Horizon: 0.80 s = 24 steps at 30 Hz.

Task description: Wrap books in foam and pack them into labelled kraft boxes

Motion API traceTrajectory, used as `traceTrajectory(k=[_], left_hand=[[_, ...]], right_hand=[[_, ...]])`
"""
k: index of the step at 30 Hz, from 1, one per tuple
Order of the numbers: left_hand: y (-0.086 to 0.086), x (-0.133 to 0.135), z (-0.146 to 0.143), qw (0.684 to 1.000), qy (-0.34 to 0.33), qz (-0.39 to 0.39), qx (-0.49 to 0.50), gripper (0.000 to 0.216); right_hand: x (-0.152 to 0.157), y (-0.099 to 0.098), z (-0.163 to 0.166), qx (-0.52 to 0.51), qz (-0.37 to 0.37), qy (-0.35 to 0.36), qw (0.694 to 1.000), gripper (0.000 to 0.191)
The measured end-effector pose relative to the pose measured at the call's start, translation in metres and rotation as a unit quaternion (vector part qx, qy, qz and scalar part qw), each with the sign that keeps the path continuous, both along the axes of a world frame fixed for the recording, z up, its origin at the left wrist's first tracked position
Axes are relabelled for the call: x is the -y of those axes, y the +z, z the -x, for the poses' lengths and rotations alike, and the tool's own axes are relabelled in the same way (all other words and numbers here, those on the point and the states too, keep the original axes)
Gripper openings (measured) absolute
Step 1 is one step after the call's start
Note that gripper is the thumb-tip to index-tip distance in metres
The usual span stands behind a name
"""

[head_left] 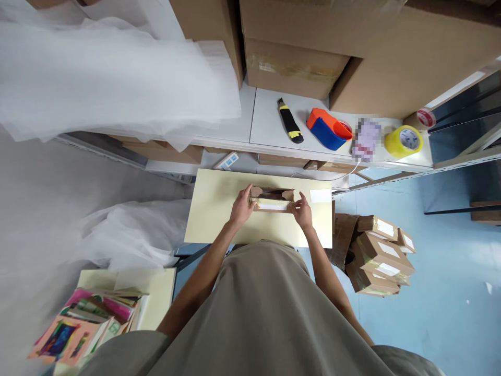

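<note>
A small brown cardboard box [270, 207] lies on the cream table in front of me. Its top is open, with short flaps raised at both ends, and a white strip and yellowish tape run along its near side. My left hand [241, 205] grips the box's left end, thumb on the near side and fingers at the far corner. At the right end, my right hand [302, 212] pinches the near corner with its index finger raised. The inside of the box is dark, and I cannot make out its contents.
On the shelf [270, 122] stand a utility knife [289, 121], a tape dispenser [326, 129], and a yellow tape roll [403, 141]. Large cartons [297, 68] sit behind. White foam sheets [117, 78] overhang at left. Labelled boxes [381, 256] are piled at right, books [90, 324] lower left.
</note>
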State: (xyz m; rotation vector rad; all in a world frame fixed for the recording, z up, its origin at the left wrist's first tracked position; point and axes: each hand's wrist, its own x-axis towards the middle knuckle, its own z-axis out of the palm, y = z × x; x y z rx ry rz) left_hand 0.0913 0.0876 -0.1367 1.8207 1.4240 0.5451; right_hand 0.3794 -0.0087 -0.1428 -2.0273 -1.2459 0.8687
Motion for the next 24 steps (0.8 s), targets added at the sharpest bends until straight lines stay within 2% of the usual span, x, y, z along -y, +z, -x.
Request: traceTrajectory(k=[3, 6, 9, 14, 18, 24], left_hand=[[-0.001, 0.002, 0.001, 1.000, 0.006, -0.009, -0.001, 0.057], [-0.003, 0.007, 0.003, 1.000, -0.002, -0.018, -0.006, 0.035], [-0.004, 0.012, 0.003, 1.000, 0.016, -0.019, -0.007, 0.024], [-0.005, 0.014, -0.001, 0.999, 0.051, -0.013, -0.002, 0.015], [-0.005, 0.012, -0.006, 0.997, 0.076, -0.005, -0.002, 0.013], [-0.002, 0.022, -0.013, 0.994, 0.111, 0.010, -0.003, 0.009]], right_hand=[[0.002, 0.004, 0.002, 0.009, -0.012, 0.020, 1.000, 0.075], [0.004, 0.006, 0.005, 0.031, 0.003, 0.036, 0.999, 0.060], [0.006, 0.004, 0.007, 0.042, 0.015, 0.039, 0.998, 0.047], [0.008, 0.001, 0.008, -0.003, -0.006, -0.013, 1.000, 0.040], [0.006, -0.002, 0.006, -0.040, 0.006, -0.068, 0.997, 0.041], [0.011, 0.001, 0.007, -0.056, 0.015, -0.099, 0.993, 0.039]])
